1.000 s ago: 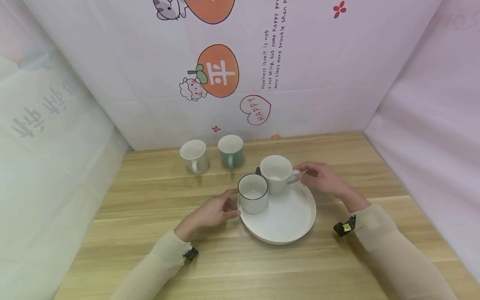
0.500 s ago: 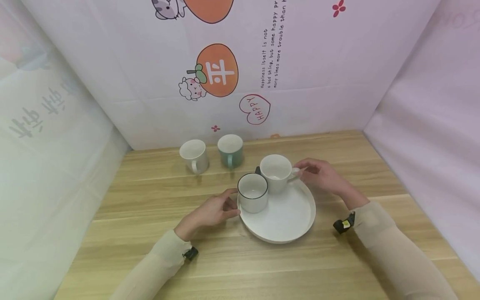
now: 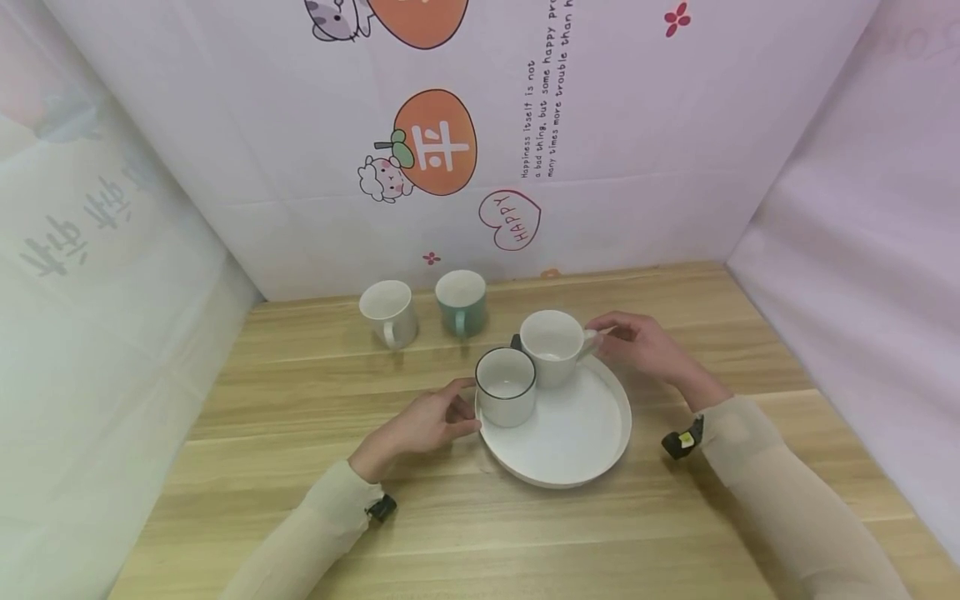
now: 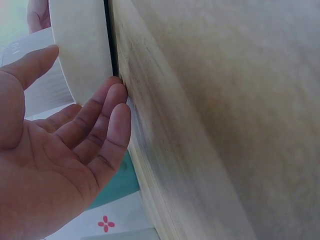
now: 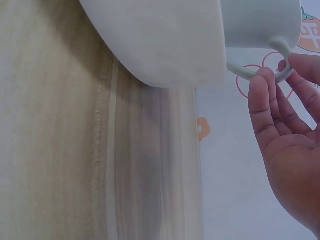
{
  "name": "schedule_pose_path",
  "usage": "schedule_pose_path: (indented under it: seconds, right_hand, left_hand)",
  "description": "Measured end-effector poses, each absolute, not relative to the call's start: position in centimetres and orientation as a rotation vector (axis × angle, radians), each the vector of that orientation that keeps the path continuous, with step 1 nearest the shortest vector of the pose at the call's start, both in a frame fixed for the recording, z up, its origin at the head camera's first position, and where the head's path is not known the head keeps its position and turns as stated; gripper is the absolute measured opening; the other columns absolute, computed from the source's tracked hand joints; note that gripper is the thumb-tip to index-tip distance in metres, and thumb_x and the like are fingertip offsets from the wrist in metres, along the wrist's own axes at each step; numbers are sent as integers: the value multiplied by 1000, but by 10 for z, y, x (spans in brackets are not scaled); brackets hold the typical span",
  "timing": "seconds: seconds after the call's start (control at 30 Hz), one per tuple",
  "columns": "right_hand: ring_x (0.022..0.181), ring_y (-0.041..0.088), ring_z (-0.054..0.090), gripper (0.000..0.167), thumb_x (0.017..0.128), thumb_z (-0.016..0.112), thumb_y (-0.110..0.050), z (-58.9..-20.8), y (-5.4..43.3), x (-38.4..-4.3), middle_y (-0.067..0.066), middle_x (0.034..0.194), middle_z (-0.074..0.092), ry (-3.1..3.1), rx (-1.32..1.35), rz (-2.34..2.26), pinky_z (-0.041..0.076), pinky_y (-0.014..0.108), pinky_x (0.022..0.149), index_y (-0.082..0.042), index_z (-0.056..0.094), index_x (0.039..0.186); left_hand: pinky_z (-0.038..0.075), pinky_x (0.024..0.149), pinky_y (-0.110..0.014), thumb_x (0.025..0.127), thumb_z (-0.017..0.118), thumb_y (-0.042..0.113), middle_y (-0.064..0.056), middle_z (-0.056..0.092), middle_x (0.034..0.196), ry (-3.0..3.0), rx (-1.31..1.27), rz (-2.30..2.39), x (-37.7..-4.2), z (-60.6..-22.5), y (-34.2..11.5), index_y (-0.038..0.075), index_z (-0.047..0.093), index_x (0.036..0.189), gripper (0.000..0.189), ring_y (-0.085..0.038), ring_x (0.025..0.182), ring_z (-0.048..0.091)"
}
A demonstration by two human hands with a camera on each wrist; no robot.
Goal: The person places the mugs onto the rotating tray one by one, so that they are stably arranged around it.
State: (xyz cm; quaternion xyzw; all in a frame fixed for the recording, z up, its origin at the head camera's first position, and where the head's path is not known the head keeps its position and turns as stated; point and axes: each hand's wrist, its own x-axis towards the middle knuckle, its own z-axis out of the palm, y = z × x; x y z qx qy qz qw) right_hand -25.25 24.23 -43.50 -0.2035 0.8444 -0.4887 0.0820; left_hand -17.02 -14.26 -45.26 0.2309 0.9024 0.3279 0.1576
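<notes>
A round white tray (image 3: 577,442) carries two mugs side by side in the head view. The mug with the black rim (image 3: 507,407) stands at its left, and a larger white mug (image 3: 550,371) stands at the back. My right hand (image 3: 647,348) pinches the white mug's handle (image 5: 244,71) between thumb and fingers, as the right wrist view shows. Beside the tray's left wall my left hand (image 3: 422,423) touches the rim with relaxed fingers. In the left wrist view its thumb is at the tray wall (image 4: 82,45), with the fingertips low by the table.
Behind the tray, a white cup (image 3: 390,312) and a green cup (image 3: 462,307) stand near the back edge of the wooden table (image 3: 300,400). A printed cloth (image 3: 630,167) hangs along the back, with pale cloth at both sides.
My right hand has shifted slightly back and left, and the white mug's handle has turned a little toward the back with it. The left hand and the tray stay in place.
</notes>
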Motion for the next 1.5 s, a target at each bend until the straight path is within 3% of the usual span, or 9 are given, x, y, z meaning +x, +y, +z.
schedule_pose_path:
  seconds: [0.37, 0.77, 1.07, 1.5]
  right_hand:
    - [88, 25, 72, 27, 97, 65, -16, -436, 243, -255, 18, 105, 73, 2542, -598, -1450, 59, 29, 77, -10, 66, 123]
    - [95, 19, 72, 31, 98, 63, -15, -442, 247, -256, 20, 118, 68, 2469, -602, -1494, 61, 31, 81, -6, 61, 128]
    - [105, 24, 69, 36, 99, 64, -20, -446, 254, -257, 21, 127, 63, 2445, -543, -1506, 62, 37, 83, -5, 60, 130]
    - [100, 10, 69, 36, 98, 63, -14, -450, 262, -253, 24, 130, 61, 2416, -547, -1539, 62, 39, 84, -1, 57, 131]
  left_hand:
    - [56, 91, -34, 97, 66, 32, -3, 72, 108, 2581, 659, 943, -171, -453, -143, 13, 35, 152, 67, -13, 99, 69]
    - [56, 91, -34, 96, 67, 32, -3, 72, 108, 2595, 676, 945, -171, -455, -143, 11, 36, 151, 66, -14, 99, 69]
    - [56, 93, -36, 96, 67, 30, -5, 72, 111, 2583, 675, 974, -170, -454, -145, 11, 37, 151, 65, -16, 101, 70]
    - [56, 94, -39, 97, 67, 30, -6, 72, 112, 2598, 663, 996, -171, -451, -150, 11, 41, 149, 62, -19, 103, 69]
